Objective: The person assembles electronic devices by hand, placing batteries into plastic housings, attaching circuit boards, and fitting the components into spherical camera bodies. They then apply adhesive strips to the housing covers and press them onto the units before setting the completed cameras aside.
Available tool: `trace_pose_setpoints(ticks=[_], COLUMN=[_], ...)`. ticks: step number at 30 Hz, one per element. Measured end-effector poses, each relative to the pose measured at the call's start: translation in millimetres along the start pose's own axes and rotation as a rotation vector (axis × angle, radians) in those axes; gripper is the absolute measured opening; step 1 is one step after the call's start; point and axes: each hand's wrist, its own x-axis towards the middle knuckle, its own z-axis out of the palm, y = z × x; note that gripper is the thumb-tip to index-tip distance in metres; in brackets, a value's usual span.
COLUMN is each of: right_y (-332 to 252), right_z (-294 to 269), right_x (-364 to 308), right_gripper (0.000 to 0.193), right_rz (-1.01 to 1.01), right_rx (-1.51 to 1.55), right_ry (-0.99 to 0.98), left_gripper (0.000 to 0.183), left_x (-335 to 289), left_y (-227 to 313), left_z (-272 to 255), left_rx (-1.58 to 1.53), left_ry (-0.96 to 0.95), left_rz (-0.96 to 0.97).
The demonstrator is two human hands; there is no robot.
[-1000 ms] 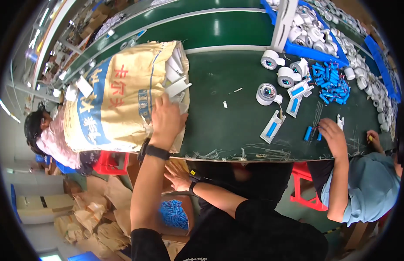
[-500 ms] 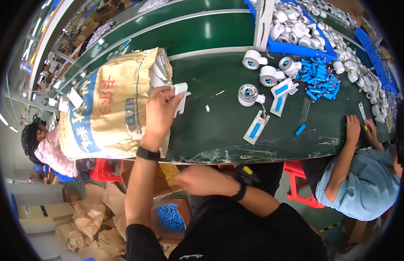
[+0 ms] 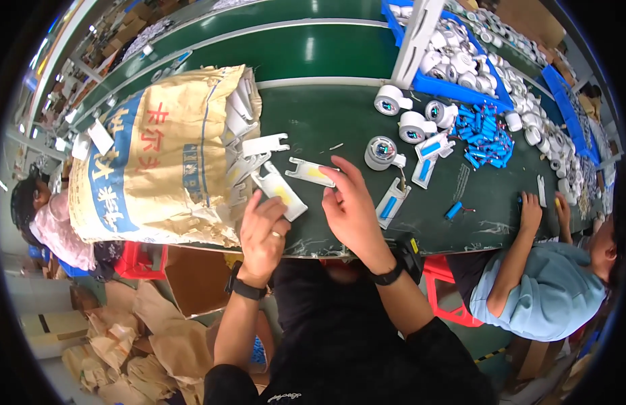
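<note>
My left hand (image 3: pixel 262 233) is beside a white plastic panel (image 3: pixel 283 193) with a yellow patch; its fingers are loosely bent and apart, the tips close to the panel's edge. A second white panel (image 3: pixel 311 173), also with a yellow patch, lies farther right. My right hand (image 3: pixel 355 212) is at that panel's right end, thumb and fingers spread; whether they touch it I cannot tell. Another white panel (image 3: pixel 264 144) and more white pieces spill from the mouth of a large tan sack (image 3: pixel 168 162) on the left.
Right of my hands are round white lamp heads (image 3: pixel 382 152), a panel with a blue battery (image 3: pixel 392 202), and a pile of blue batteries (image 3: pixel 485 135). A blue crate (image 3: pixel 421 82) of white parts stands behind. A co-worker in a light-blue shirt (image 3: pixel 539 287) sits at the right.
White panels now lie spread out beside the sack's mouth. My left hand has moved down and right from the sack, while my right hand has risen from below the table edge to above the tabletop.
</note>
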Motion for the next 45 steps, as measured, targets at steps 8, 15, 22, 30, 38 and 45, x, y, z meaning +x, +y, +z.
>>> trace_pose_setpoints(ticks=[8,15,22,30,38,45], right_y=[-8.1,-19.2,-27.2,-12.7,-10.6,-14.5], right_z=[-26.7,-43.9,-41.6,-22.6,-25.4,-22.7], right_x=[-26.2,-62.2,-60.2,-52.0,-49.3,-49.7], right_gripper=[0.036,0.034,0.027,0.022,0.02,0.019], right_rz=[0.475,0.469,-0.186,-0.238,-0.243,-0.252], right_rx=[0.653,0.129,-0.214,-0.227,-0.169,-0.239], right_ry=[-0.117,-0.12,0.105,0.039,-0.016,0.017], left_gripper=[0.038,0.077,0.07,0.071,0.071,0.071], left_x=[0.3,1.0,8.2,6.0,5.4,4.6], left_y=[50.5,60.0,56.6,57.5,55.6,54.5], left_z=[32.8,70.2,68.2,64.8,63.7,64.8], left_rx=[-0.594,-1.706,-1.592,-1.669,-1.701,-1.71], left_ry=[0.434,0.065,0.041,-0.011,-0.027,-0.027], left_rz=[-0.619,-1.046,-1.168,-1.152,-1.166,-1.149])
